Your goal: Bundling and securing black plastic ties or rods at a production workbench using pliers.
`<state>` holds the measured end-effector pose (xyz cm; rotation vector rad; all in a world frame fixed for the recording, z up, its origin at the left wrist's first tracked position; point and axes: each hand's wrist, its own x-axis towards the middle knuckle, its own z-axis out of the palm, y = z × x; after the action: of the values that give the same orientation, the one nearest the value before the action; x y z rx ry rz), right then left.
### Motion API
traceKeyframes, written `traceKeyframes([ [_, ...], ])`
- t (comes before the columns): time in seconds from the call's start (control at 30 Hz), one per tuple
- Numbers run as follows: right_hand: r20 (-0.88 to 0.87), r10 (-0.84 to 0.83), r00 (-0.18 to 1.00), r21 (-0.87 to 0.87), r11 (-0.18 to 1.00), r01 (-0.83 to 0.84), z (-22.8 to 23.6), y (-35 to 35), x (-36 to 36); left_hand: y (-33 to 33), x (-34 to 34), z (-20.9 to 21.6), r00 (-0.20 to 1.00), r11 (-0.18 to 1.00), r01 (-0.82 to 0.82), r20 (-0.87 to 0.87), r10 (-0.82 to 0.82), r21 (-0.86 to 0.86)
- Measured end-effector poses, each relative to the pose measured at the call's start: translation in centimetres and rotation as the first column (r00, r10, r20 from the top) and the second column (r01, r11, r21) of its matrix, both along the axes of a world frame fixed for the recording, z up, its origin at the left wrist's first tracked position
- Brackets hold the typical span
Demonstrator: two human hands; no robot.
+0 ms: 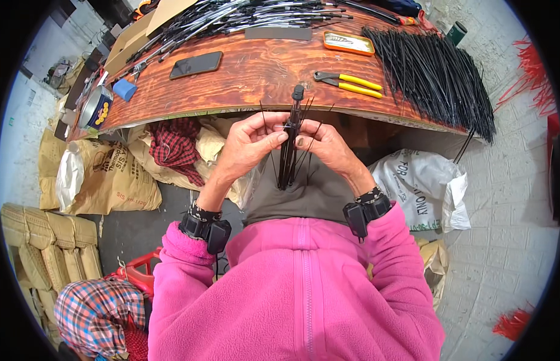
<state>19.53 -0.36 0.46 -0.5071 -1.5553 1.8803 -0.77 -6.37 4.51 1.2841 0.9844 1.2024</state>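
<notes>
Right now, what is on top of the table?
A phone, pliers, an orange tray, a grey strip, silvery rods and black rods, among other things. Whatever lies under the rods is hidden.

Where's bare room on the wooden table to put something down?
Mostly bare wood lies between the phone and the pliers, with a smaller patch between the blue piece and the phone. It's crowded along the back, under silver and black rods, and at the right end, under black rods.
</notes>
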Motion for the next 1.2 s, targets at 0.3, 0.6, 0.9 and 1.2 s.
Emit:
traceKeyframes([
  [0.3,0.06,-0.056,0.997,-0.023,0.998,0.057,-0.5,0.4,-0.5,0.9,-0.6,-0.8,0.998,0.997,-0.067,-0.004,0.067,-0.028],
  [0.6,0.116,0.062,0.991,0.013,0.998,-0.064,-0.2,1.5,-0.7,2.8,-2.2,-0.9,0.992,0.991,0.125,-0.037,-0.123,0.044],
  [0.9,0.143,-0.028,0.989,-0.101,0.994,0.042,1.7,1.0,3.3,6.0,1.6,-0.2,0.929,0.955,0.288,-0.262,-0.262,0.067],
  [1.2,-0.075,-0.285,0.956,0.037,0.957,0.288,3.6,-4.2,9.9,8.4,10.2,2.0,0.801,0.802,0.593,-0.052,-0.597,-0.065],
])
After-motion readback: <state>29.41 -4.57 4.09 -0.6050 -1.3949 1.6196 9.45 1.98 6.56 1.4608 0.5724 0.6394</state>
